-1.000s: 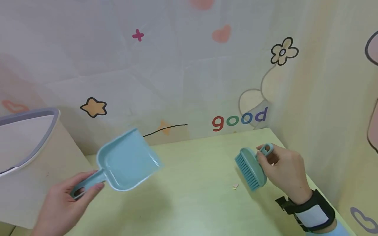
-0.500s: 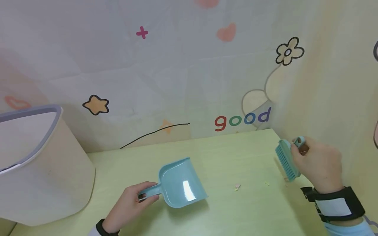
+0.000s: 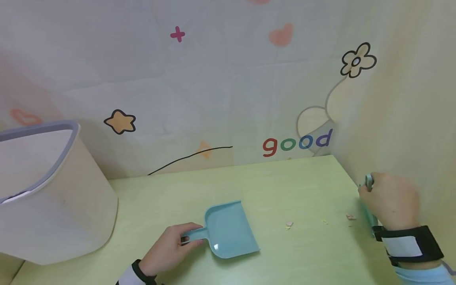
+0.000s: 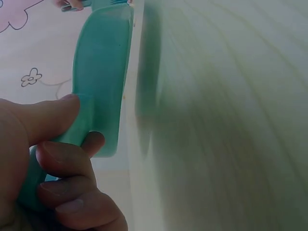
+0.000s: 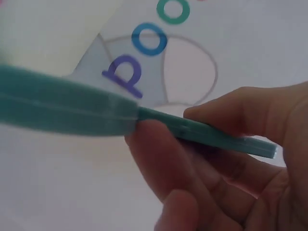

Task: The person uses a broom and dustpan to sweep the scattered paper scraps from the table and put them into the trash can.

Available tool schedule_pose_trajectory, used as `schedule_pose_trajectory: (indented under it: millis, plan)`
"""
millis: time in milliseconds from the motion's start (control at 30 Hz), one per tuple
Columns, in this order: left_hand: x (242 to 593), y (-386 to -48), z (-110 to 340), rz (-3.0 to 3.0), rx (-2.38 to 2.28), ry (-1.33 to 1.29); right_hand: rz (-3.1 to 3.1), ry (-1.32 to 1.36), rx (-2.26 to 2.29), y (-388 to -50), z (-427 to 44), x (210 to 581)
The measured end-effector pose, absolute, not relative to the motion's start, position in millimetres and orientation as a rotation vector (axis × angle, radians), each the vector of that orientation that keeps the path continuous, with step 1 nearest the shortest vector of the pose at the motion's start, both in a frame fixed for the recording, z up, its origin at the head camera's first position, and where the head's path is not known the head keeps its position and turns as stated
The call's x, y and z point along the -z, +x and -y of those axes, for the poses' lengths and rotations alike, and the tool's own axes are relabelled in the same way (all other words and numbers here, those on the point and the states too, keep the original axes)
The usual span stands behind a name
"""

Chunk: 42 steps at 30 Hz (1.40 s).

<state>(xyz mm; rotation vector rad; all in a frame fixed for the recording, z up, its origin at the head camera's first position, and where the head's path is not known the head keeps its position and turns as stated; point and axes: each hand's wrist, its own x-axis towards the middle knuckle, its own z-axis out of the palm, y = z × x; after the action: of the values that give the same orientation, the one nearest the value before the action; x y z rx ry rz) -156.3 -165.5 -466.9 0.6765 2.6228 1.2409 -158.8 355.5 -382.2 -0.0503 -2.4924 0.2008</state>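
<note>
A light blue dustpan (image 3: 231,229) is low over the table, its flat lip facing right. My left hand (image 3: 174,245) grips its handle between thumb and fingers; the left wrist view shows the dustpan (image 4: 103,72) close to the tabletop. At the table's right edge my right hand (image 3: 392,202) holds a teal brush (image 3: 368,213) by its handle, hiding most of it. In the right wrist view the thumb and fingers pinch the brush handle (image 5: 207,134). Small paper-like scraps (image 3: 289,225) lie right of the dustpan, with more scraps (image 3: 350,217) near the brush.
A white bin (image 3: 60,198) with a grey-purple rim stands at the left. Behind the pale green table (image 3: 267,186) hangs a printed curtain (image 3: 199,99), which also runs along the right side. A tiny yellowish bit (image 3: 325,222) lies between the scraps.
My left hand has brought the dustpan down and right, toward the middle of the table. My right hand has carried the brush right to the table's edge, and scraps now show there.
</note>
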Motion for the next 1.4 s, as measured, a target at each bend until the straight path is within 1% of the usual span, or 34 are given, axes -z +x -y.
schedule_pose_trajectory:
  millis: [200, 400, 700, 900, 1000, 1133, 1400]
  plan:
    - [469, -158, 168, -2.626, -1.19, 0.659, 2.504, 0.006, -0.174, -160, -320, 392]
    - [474, -160, 169, -2.608, -1.185, 0.653, 2.497, 0.121, -0.201, -159, -269, 403]
    - [473, -159, 168, -2.629, -1.173, 0.621, 2.62, 0.244, -0.292, -153, -178, 406]
    - [471, -159, 171, -2.629, -1.18, 0.603, 2.522, 0.327, -0.328, -154, -139, 403]
    - [471, -159, 172, -2.627, -1.18, 0.595, 2.48, 0.346, -0.391, -157, -128, 400]
    - [471, -160, 173, -2.644, -1.163, 0.604, 2.429, 0.349, -0.495, -162, -127, 394]
    - [470, -160, 174, -2.662, -1.158, 0.592, 2.435, 0.425, -0.737, -174, -155, 376]
